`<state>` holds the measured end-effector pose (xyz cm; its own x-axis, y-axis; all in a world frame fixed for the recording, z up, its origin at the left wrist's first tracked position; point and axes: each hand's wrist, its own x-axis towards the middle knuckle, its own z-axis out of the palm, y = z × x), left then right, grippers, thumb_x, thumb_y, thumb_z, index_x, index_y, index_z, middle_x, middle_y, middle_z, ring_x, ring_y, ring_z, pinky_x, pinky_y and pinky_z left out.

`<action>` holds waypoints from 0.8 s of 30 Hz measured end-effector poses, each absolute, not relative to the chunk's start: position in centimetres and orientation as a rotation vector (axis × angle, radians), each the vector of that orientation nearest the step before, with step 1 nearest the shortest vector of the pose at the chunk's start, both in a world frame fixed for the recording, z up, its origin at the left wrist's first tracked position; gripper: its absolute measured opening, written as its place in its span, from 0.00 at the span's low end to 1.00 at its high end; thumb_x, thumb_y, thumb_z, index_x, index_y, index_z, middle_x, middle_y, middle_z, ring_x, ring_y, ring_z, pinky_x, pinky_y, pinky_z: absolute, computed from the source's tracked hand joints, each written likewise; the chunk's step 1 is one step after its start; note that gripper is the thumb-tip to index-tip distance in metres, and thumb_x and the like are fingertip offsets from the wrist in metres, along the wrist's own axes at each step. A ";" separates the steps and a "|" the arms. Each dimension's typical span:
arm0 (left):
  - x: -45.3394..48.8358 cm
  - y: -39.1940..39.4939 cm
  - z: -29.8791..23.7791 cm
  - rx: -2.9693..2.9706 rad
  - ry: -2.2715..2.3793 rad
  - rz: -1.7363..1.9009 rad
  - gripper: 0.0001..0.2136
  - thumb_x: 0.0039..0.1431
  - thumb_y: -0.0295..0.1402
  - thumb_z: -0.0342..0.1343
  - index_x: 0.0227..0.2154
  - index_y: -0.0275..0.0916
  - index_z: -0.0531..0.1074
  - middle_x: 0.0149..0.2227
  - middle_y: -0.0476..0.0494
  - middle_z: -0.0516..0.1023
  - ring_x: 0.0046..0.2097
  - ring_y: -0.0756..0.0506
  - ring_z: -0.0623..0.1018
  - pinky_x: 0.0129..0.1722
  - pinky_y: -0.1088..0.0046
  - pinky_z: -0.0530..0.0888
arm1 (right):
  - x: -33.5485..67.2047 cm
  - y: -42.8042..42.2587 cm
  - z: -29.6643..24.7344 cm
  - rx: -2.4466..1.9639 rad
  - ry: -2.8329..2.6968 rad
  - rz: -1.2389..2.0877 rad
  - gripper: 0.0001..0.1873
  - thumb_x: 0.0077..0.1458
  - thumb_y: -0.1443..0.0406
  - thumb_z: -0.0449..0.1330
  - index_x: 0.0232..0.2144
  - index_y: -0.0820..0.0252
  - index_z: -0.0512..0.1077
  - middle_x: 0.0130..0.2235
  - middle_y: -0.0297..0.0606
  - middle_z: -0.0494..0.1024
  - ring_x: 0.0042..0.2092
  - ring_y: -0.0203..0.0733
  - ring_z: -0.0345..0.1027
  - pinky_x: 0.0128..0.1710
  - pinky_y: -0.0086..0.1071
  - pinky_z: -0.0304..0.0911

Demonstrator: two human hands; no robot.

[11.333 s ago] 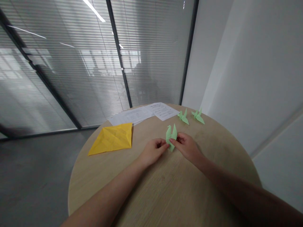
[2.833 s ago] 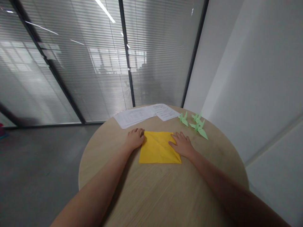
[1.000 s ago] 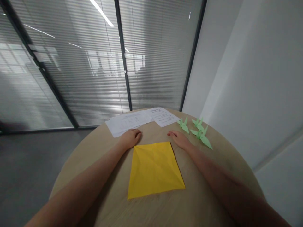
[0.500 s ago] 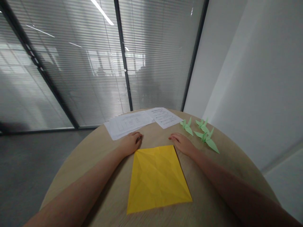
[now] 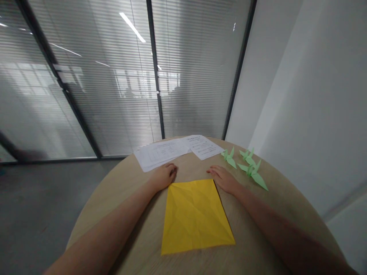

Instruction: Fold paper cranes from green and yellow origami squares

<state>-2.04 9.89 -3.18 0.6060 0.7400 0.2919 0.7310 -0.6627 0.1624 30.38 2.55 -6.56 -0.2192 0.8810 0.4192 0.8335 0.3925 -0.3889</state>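
Observation:
A creased yellow square of paper lies flat on the round wooden table in front of me. My left hand rests on the table at the sheet's far left corner, fingers loosely curled, holding nothing. At the far right corner sits my right hand, palm down with the fingers stretched out flat. Three small green folded paper cranes stand to the right of my right hand, apart from it.
Two white printed sheets lie at the table's far edge. Behind the table stands a glass wall with blinds and dark frames. A white wall runs close along the right. Grey floor lies to the left.
In 11 s the green crane left my hands and joined the other two; the yellow sheet came to the middle. Over the last second both hands stay at its far corners.

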 end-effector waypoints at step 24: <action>-1.9 9.7 -2.9 2.739 1.311 0.513 0.17 0.65 0.31 0.50 0.52 0.41 0.77 0.58 0.39 0.80 0.57 0.39 0.79 0.60 0.64 0.73 | 30.8 3.0 -7.1 -1.509 -2.026 -0.010 0.23 0.72 0.60 0.47 0.46 0.59 0.81 0.61 0.49 0.74 0.64 0.50 0.66 0.67 0.47 0.59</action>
<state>-1.94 9.65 -2.87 0.5824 0.7668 0.2699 0.7461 -0.6360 0.1971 30.77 3.02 -7.14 -0.1687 0.8678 0.4675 0.8725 0.3521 -0.3387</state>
